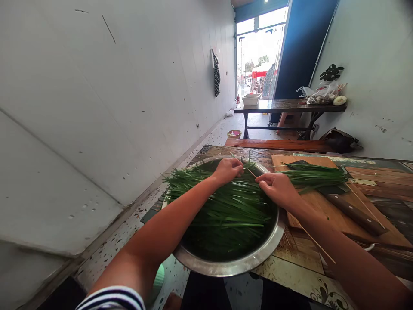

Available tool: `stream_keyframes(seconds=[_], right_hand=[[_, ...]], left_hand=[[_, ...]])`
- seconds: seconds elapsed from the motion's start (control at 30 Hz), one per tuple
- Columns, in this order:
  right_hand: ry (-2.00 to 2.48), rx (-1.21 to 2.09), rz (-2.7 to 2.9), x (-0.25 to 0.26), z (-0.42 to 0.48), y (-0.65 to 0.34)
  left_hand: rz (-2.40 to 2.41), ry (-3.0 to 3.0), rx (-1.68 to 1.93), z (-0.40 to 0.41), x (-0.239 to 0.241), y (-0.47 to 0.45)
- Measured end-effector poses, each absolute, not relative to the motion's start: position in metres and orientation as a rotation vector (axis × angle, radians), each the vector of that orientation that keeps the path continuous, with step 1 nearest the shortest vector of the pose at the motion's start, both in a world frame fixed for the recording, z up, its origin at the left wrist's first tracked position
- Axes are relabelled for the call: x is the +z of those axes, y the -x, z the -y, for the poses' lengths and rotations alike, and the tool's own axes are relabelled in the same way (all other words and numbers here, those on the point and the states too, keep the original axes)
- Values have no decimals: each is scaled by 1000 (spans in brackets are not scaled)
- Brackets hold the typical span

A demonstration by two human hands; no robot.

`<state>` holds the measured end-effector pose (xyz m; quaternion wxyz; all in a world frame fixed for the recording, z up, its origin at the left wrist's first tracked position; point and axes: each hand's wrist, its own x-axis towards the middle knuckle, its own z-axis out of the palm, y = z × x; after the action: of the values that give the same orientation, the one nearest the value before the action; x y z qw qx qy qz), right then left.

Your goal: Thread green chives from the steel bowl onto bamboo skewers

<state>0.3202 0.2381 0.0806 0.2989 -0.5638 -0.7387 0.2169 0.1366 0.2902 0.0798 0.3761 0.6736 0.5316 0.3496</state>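
A large metal bowl [226,265] on a low table holds a heap of long green chives [222,206]. My left hand [227,169] is closed over the far side of the heap, fingers pinched on a thin stick or stalk. My right hand [277,187] is closed too, pinching the other end of that thin stick [251,173] just above the chives. A second bunch of chives [312,175] lies on a wooden cutting board [338,215] to the right, beside a cleaver with a wooden handle [355,213].
A white wall runs along the left. Thin bamboo skewers [318,245] lie across the board and table. Farther back stand a wooden bench [277,144], a dark table [290,105] with bags and a white tub, and an open doorway.
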Motion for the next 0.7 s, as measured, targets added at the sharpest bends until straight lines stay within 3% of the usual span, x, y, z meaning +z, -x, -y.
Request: stream_keyframes(seconds=[0.7], right_hand=[[1447, 517, 1920, 81, -234, -319]], left_hand=[[-1451, -1973, 986, -292, 76, -137]])
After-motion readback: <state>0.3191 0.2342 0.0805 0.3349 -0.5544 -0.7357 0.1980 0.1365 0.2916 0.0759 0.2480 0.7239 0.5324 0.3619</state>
